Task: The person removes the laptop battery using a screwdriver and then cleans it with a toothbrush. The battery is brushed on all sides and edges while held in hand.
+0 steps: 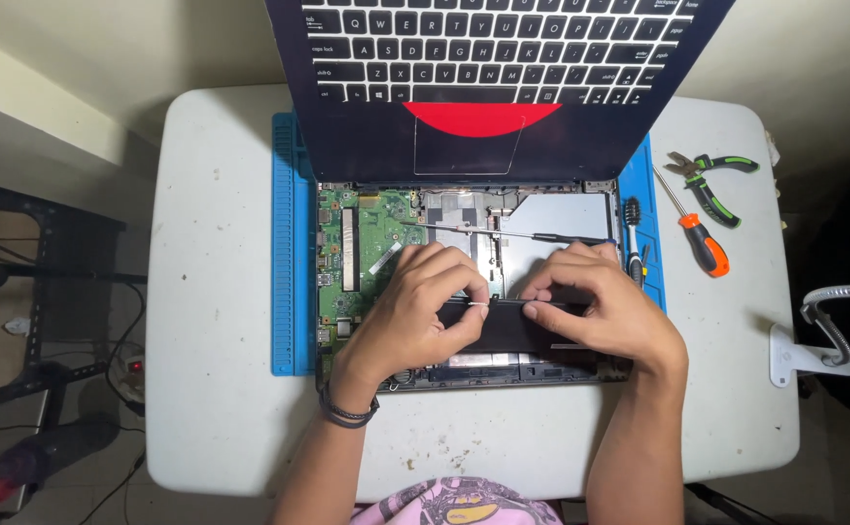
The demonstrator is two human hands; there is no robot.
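At centre frame, both hands pressed on a long flat black battery pack (pixel 503 326) lying across the lower part of an opened dark-blue laptop base (pixel 366 253). Left hand (pixel 415 311) pinching its middle top edge, right hand (pixel 600 306) gripping its right end, fingers curled. Possibly half seated; hidden beneath palms. At right, on a white table (pixel 211 292), an orange-handled screwdriver (pixel 702 243).

Flat black battery (pixel 512 329) in opened laptop (pixel 464 243)

2 hands (pixel 415 311) (pixel 605 311), 1 opened laptop (pixel 464 214), 1 blue mat (pixel 291 243), 1 pliers (pixel 711 175), 3 screwdrivers (pixel 702 243) (pixel 512 233) (pixel 632 233).
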